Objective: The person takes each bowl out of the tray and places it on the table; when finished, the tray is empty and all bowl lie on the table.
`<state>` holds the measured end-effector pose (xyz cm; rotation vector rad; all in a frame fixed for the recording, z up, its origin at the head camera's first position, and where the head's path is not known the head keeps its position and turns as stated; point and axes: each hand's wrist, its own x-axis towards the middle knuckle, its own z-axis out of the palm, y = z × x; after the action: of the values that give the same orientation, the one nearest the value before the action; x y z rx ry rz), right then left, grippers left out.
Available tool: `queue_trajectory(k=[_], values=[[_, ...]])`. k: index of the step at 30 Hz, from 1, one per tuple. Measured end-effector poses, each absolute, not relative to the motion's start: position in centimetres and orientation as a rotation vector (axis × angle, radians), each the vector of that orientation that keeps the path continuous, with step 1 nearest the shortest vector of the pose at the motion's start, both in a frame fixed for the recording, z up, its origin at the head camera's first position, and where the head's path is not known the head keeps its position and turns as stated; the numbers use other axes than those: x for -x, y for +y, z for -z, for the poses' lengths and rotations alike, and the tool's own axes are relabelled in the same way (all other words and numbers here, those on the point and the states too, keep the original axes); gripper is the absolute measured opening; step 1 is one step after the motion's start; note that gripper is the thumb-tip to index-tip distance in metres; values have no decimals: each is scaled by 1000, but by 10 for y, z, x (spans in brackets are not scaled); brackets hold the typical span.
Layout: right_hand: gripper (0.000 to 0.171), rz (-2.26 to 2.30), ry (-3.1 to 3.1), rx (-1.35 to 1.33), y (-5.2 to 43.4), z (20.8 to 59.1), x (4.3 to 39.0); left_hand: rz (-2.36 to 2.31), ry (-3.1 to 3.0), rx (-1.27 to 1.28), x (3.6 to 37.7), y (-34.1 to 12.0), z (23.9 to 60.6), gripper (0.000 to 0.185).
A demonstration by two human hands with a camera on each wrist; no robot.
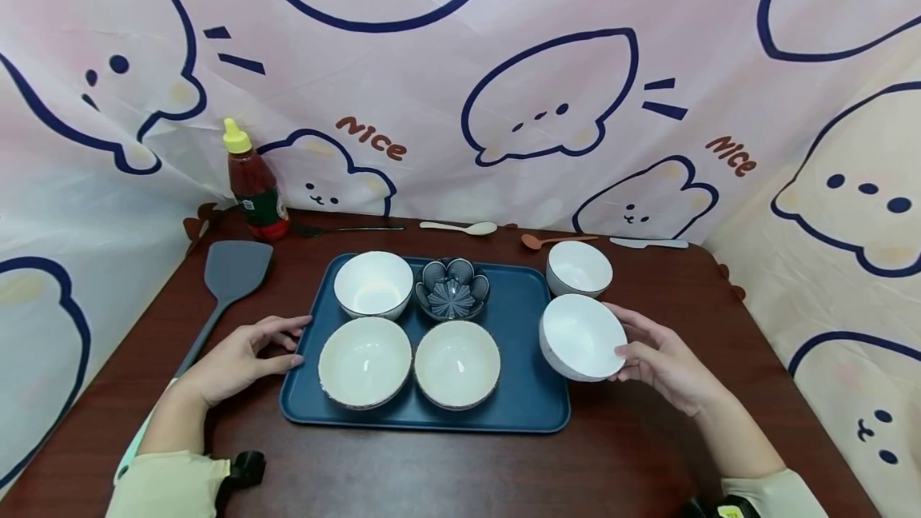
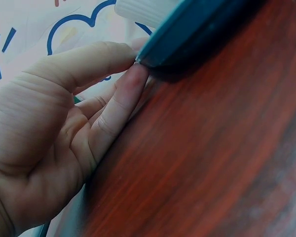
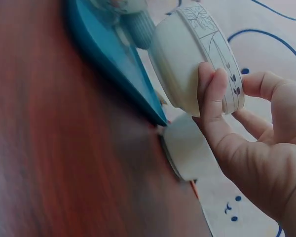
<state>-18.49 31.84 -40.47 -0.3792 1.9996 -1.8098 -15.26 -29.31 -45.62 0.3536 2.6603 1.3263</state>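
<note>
Our right hand (image 1: 665, 366) raised, forearm angled inward, grip pinching white bowl (image 1: 583, 338) above desk (image 1: 432, 474) at tray's (image 1: 521, 342) right edge, our left hand (image 1: 245, 358) low, thumb and fingertips pinching tray's left rim.

Head view: my left sleeve (image 1: 169, 488) and right sleeve (image 1: 780, 494) are cut off by the lower edge. My left forearm (image 1: 173, 418) overlaps part of the handle of the grey spatula (image 1: 233, 268). Print on the sauce bottle (image 1: 259, 194) is too small to read. The white bowl (image 1: 583, 334) I hold hides part of the right rim of the blue tray (image 1: 521, 318) and part of the near side of the rear bowl (image 1: 579, 266). Left wrist view: the top edge crops the tray and a ribbed white bowl (image 2: 144, 11). Right wrist view: my right fingers (image 3: 215, 94) cover part of the held bowl's patterned band; the table (image 3: 54, 158) is blurred.
</note>
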Motion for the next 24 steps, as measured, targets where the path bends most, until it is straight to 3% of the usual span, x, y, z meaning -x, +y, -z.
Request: queue_trajectory(k=[18, 24], values=[[56, 2034, 1976, 203, 384, 399, 200, -1340, 2653, -328, 153, -292, 456, 59], [57, 2171, 1919, 8, 395, 397, 202, -1329, 2655, -332, 153, -293, 456, 59]])
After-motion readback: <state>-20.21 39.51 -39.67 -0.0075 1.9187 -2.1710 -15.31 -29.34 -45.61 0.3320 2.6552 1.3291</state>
